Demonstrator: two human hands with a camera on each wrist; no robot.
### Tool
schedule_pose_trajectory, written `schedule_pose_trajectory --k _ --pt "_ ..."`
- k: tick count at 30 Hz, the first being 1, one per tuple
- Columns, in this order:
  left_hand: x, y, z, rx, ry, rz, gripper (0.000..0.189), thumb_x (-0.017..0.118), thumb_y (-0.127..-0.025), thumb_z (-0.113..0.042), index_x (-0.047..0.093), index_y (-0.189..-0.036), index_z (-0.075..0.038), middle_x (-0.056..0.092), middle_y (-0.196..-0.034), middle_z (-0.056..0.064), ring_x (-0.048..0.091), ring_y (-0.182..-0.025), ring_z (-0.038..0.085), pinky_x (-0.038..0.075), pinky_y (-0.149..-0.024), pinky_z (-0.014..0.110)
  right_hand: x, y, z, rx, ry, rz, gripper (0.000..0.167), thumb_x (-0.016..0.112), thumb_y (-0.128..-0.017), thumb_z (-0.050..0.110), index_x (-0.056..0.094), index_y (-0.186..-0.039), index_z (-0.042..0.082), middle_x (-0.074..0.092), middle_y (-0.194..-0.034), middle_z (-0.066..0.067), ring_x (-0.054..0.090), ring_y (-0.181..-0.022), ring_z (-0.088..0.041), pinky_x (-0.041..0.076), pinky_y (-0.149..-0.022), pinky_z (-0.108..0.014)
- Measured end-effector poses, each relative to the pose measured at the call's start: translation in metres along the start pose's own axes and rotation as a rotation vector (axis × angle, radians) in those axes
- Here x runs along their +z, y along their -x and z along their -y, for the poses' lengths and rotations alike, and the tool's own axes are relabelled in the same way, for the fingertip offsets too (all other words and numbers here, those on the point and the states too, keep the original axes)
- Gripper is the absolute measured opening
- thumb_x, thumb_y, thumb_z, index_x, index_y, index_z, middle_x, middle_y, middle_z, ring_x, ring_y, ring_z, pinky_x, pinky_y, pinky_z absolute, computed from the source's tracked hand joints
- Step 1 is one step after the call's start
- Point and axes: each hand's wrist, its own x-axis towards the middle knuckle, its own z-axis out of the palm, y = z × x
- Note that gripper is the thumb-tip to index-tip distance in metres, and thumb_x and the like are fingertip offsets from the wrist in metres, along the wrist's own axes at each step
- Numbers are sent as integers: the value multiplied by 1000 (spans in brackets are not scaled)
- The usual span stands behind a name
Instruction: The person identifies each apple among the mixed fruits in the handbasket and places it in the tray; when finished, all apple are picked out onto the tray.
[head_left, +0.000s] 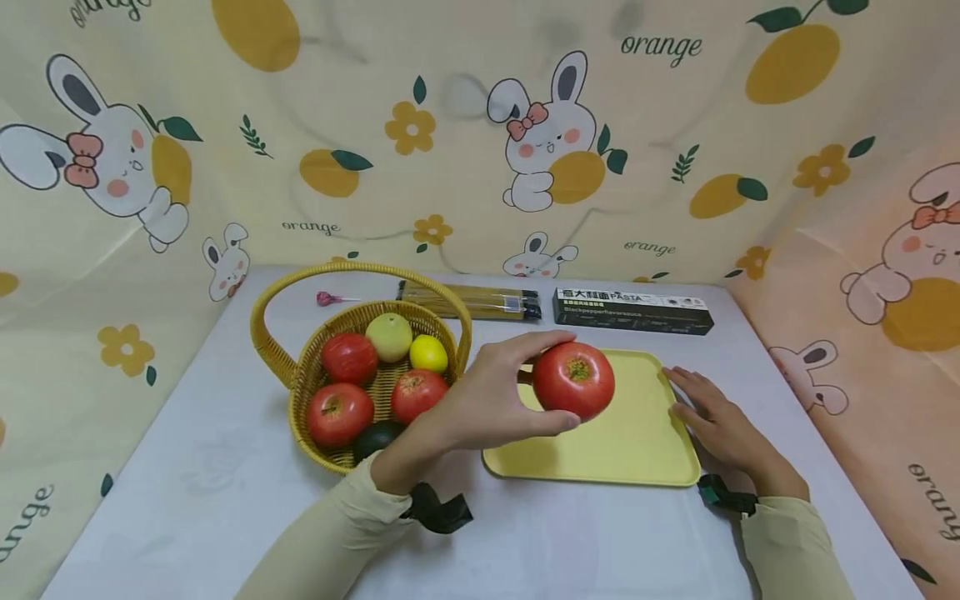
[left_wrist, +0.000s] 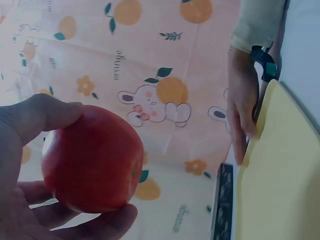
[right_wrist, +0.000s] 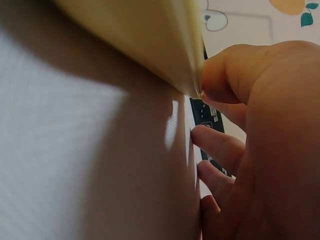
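Note:
My left hand (head_left: 487, 404) grips a red apple (head_left: 574, 382) between thumb and fingers, raised over the left part of a yellow tray (head_left: 630, 446). In the left wrist view the apple (left_wrist: 92, 160) shows its smooth side, the thumb above it and the fingertips below. My right hand (head_left: 723, 429) rests at the tray's right edge with its fingers extended. Seen from the right wrist, the thumb (right_wrist: 225, 75) touches the tray's rim and the other fingertips reach the table surface. Left of the tray stands a wicker basket (head_left: 295, 417), partly hidden by my left forearm.
Inside the basket lie several red apples (head_left: 340, 415), a pale green fruit (head_left: 389, 337), a yellow lemon (head_left: 428, 354) and a dark fruit (head_left: 377, 438). Behind are packed spaghetti (head_left: 480, 302), a black pasta box (head_left: 633, 312) and a lollipop (head_left: 327, 298). The basket's tall handle (head_left: 360, 267) arches up.

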Motion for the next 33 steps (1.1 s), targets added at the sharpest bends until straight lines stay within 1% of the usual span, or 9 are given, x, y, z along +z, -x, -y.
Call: schedule_pose_trajectory --k 3,6,9,13,16,22,26,29,33 --pt "17 -20 1 -10 -7 13 81 92 -88 -24 55 -159 -13 67 -150 2 64 -128 12 60 -94 19 0 -1 1 5 3 -3 68 57 -114 31 28 -175 17 22 -177 -32 9 -163 -61 18 -117 -91" --pt "31 -40 2 -22 -29 17 81 92 -88 -27 55 -159 -13 69 -146 2 64 -121 9 59 -88 15 0 -1 2 11 -7 -2 70 58 -113 33 29 -174 16 23 -177 -31 9 -164 -60 20 -114 -92" --pt "43 -60 4 -37 -31 23 82 92 -88 -28 54 -159 -13 69 -144 2 61 -118 7 59 -84 13 0 -1 1 10 -20 -3 71 59 -113 34 29 -174 14 23 -177 -31 9 -164 -59 21 -113 -92" --pt "60 -80 12 -62 9 19 81 92 -89 -25 53 -159 -13 67 -146 3 59 -121 8 58 -83 13 2 -1 1 8 -42 0 70 59 -113 34 31 -172 9 22 -177 -33 11 -163 -60 22 -114 -91" --pt "74 -89 21 -86 45 -5 80 92 -89 -22 53 -159 -13 66 -147 4 61 -121 9 57 -84 13 4 -1 1 16 -53 9 71 59 -113 36 31 -172 9 21 -177 -33 12 -163 -59 23 -114 -91" --pt "98 -99 47 -125 46 -47 81 93 -88 -22 53 -159 -13 65 -151 5 64 -124 11 56 -91 14 6 1 2 27 -46 11 72 60 -113 37 29 -174 14 22 -178 -31 11 -164 -59 23 -113 -92" --pt "106 -105 63 -163 32 -88 81 94 -87 -23 55 -157 -13 67 -148 5 66 -123 13 57 -93 17 3 0 3 22 -28 -3 72 60 -113 35 28 -175 16 23 -178 -30 10 -165 -58 22 -113 -92" --pt "112 -110 73 -208 36 -112 80 95 -86 -24 56 -156 -14 69 -146 5 66 -122 15 58 -93 19 0 -1 3 30 -24 -7 71 59 -113 34 28 -175 18 22 -178 -29 7 -165 -58 19 -114 -92" --pt "120 -113 85 -282 27 -105 81 96 -86 -26 57 -156 -15 69 -145 5 67 -121 16 59 -94 22 -1 -2 2 34 -18 -6 70 59 -113 33 28 -175 20 22 -178 -29 7 -165 -58 18 -115 -92"
